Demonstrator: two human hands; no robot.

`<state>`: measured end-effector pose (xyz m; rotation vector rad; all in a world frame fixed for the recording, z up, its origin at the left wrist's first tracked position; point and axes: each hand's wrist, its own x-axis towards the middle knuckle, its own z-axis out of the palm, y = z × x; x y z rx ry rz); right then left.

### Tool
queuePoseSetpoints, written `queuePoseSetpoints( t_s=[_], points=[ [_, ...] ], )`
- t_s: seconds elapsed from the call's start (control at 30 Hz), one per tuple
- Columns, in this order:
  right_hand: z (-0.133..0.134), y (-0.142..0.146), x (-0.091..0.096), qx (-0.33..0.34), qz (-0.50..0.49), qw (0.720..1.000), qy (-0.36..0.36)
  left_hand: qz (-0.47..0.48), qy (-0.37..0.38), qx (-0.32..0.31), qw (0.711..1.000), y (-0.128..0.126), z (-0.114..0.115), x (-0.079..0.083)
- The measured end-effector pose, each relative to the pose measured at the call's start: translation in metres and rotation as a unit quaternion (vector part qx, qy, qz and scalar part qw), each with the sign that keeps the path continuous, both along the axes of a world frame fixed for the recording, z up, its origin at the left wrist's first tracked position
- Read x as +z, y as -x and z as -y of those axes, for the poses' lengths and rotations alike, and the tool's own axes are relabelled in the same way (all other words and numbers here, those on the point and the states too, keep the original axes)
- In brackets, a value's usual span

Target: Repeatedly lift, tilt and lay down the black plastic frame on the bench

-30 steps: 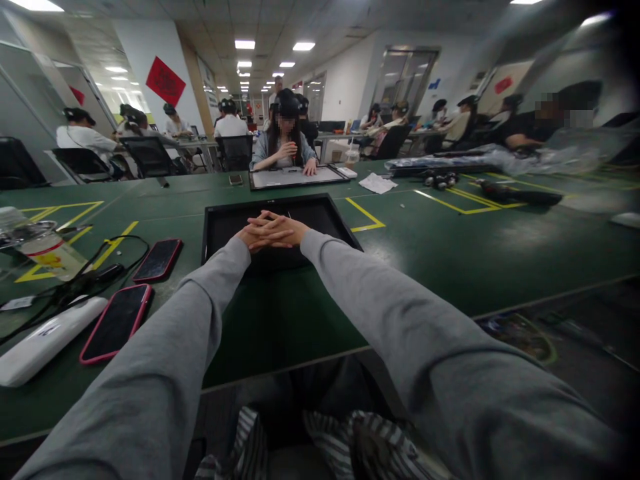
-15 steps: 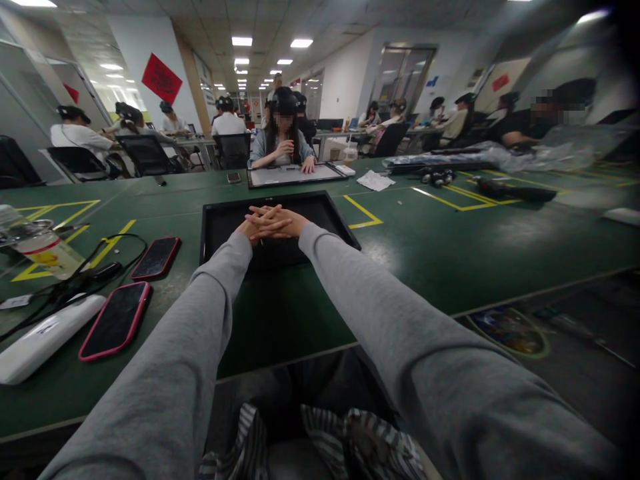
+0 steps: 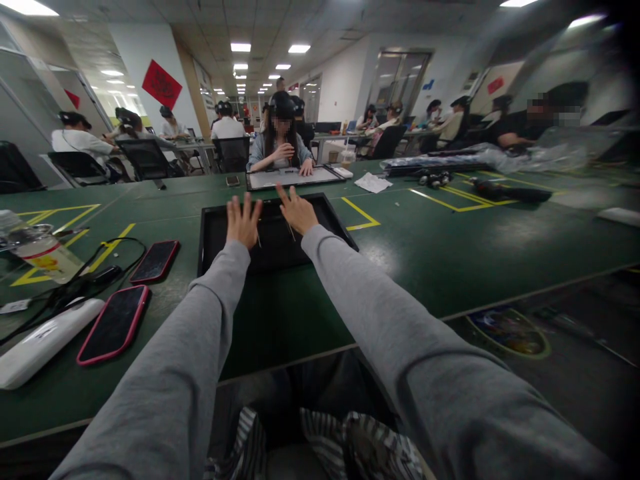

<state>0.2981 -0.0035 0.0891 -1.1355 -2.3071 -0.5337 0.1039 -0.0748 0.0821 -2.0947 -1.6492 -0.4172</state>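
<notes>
My left hand (image 3: 243,222) is held out over the left part of a black flat panel (image 3: 273,250) that looks like a monitor or tray, its fingers spread and holding nothing. To its right, my right hand (image 3: 297,210) reaches over the same panel with fingers apart, also empty. A gap separates the two hands. Thin pale lines, perhaps reflections or small sticks, show on the dark surface below them. Whether either hand touches the panel I cannot tell.
Left on the green table (image 3: 425,260) lie two red-edged phones (image 3: 114,325) (image 3: 155,261), a white power bank (image 3: 47,343), black cables and a bottle (image 3: 47,257). Opposite, a person sits at a pale board (image 3: 295,177). Crumpled tissue (image 3: 373,182) and black devices (image 3: 510,191) lie right.
The hands, interlaced over the panel half a second ago, have come apart. The fingers now spread upward, with the left hand shifted left and the right hand slightly right.
</notes>
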Motion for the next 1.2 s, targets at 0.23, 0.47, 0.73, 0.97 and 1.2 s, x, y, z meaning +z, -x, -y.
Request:
queuePoseSetpoints(
  t_s=[0.23,0.47,0.73,0.97,1.2],
  points=[
    [-0.003,-0.096,-0.038,-0.231,-0.086,0.969,0.026,0.276,0.015,0.395,0.876,0.092,0.017,-0.017],
    [0.003,-0.139,-0.096,-0.243,-0.288,0.920,0.109,0.383,0.061,0.339,0.857,0.132,0.041,-0.061],
    [-0.003,-0.167,-0.130,-0.164,-0.434,0.874,0.147,0.386,0.074,0.287,0.873,0.120,0.058,-0.089],
    [-0.010,-0.168,-0.134,-0.163,-0.437,0.872,0.149,0.378,0.084,0.286,0.877,0.119,0.060,-0.084],
    [-0.004,-0.164,-0.126,-0.171,-0.401,0.888,0.146,0.320,0.045,0.289,0.901,0.111,0.061,-0.081]
  ],
)
